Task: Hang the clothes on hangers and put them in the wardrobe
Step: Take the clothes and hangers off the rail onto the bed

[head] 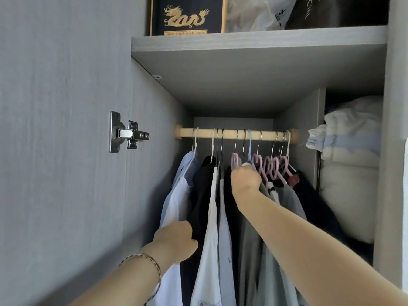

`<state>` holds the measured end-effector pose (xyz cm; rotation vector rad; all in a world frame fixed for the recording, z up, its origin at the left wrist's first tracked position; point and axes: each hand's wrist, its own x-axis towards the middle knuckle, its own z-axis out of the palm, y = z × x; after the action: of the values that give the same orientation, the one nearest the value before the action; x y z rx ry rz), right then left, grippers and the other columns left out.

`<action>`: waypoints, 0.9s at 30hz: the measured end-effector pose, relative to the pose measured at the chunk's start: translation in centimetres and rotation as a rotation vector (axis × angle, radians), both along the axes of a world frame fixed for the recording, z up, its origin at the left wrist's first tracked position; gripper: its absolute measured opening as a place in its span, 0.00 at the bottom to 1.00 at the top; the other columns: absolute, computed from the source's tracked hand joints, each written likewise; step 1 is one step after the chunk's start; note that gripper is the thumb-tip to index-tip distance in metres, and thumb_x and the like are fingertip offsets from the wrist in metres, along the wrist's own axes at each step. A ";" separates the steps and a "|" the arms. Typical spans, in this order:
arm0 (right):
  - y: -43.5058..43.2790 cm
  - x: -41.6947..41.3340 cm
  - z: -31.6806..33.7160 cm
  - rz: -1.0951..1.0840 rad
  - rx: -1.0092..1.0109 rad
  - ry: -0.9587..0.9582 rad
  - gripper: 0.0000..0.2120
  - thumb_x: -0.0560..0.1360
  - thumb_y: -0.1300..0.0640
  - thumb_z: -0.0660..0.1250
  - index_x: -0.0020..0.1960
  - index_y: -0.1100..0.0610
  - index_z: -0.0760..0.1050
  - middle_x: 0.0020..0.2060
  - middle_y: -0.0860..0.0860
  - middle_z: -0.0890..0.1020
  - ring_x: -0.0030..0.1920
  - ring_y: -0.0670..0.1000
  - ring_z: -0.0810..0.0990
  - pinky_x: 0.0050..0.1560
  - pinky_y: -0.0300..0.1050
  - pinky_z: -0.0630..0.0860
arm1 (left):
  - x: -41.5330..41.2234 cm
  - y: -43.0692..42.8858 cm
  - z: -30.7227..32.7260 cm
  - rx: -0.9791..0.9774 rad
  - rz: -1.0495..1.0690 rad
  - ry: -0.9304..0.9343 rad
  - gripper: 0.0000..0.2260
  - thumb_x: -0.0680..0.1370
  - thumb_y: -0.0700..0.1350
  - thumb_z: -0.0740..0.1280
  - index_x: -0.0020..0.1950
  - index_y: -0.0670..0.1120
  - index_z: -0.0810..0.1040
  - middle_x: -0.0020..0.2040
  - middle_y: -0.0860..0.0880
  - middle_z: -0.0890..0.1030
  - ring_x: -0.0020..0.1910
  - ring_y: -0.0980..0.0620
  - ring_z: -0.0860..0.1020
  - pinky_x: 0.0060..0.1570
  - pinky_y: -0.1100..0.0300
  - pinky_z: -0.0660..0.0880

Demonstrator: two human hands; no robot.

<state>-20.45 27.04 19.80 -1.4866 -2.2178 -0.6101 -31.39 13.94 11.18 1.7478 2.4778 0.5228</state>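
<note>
Head view: at nine o'clock a metal hinge (pixel 129 132) joins the grey door (pixel 55 173) to the wardrobe (pixel 154 107). At seven o'clock the left hand (pixel 176 237), a braided bracelet (pixel 144 260) on its wrist, reaches in between a pale blue shirt (pixel 178 195) and a black garment (pixel 202 191). Its fingers are buried in the cloth, so I cannot tell whether they grip. At twelve o'clock a dragon-printed box (pixel 187 16) stands on the shelf (pixel 254 40). Just off centre toward four o'clock, the right hand (pixel 246 178) is clenched round the neck of a pale hanger (pixel 249 146). The hanger's hook sits on the wooden rod (pixel 229 134), and a grey garment (pixel 249 239) hangs below the fist. At that hand's three o'clock, pink hangers (pixel 273 168) crowd the rod. Folded bedding (pixel 351 162) fills the compartment at three o'clock.
</note>
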 end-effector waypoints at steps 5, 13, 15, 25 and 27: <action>-0.6 0.8 2.2 0.248 -0.479 0.312 0.17 0.79 0.63 0.54 0.66 0.64 0.69 0.62 0.61 0.74 0.38 0.50 0.71 0.39 0.39 0.68 | -0.1 -0.6 0.1 -0.017 0.008 -0.025 0.11 0.75 0.41 0.55 0.32 0.47 0.64 0.29 0.51 0.74 0.32 0.50 0.78 0.47 0.58 0.76; -0.8 1.1 2.5 0.288 -0.521 0.846 0.15 0.81 0.62 0.52 0.64 0.66 0.69 0.60 0.62 0.76 0.60 0.59 0.75 0.50 0.45 0.72 | 0.2 -2.5 0.8 -0.022 0.062 0.035 0.09 0.74 0.41 0.54 0.34 0.46 0.67 0.33 0.48 0.77 0.32 0.51 0.77 0.33 0.64 0.69; -1.7 1.9 2.7 0.287 -0.475 0.804 0.16 0.81 0.60 0.53 0.63 0.67 0.70 0.60 0.62 0.76 0.56 0.57 0.77 0.50 0.42 0.73 | 0.2 -3.0 1.2 0.013 0.078 0.042 0.08 0.75 0.41 0.55 0.36 0.46 0.68 0.37 0.48 0.78 0.34 0.51 0.79 0.30 0.65 0.67; -6.4 9.2 -1.1 0.301 -0.347 0.397 0.17 0.77 0.71 0.56 0.64 0.62 0.70 0.49 0.53 0.79 0.47 0.53 0.78 0.29 0.39 0.59 | 4.0 -4.9 -0.1 0.034 0.081 0.013 0.09 0.76 0.43 0.56 0.36 0.47 0.68 0.40 0.47 0.82 0.36 0.51 0.82 0.31 0.65 0.68; -7.3 10.9 -1.0 0.298 -0.578 0.711 0.16 0.78 0.68 0.55 0.65 0.63 0.71 0.48 0.56 0.78 0.47 0.52 0.77 0.31 0.40 0.61 | 5.0 -5.2 -0.6 0.049 0.052 -0.013 0.10 0.76 0.42 0.56 0.34 0.47 0.67 0.38 0.49 0.80 0.37 0.50 0.83 0.32 0.64 0.69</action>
<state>-9.51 19.69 18.81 -1.2745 -2.0162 0.6213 -26.42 8.74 10.61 1.6948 2.5294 0.6018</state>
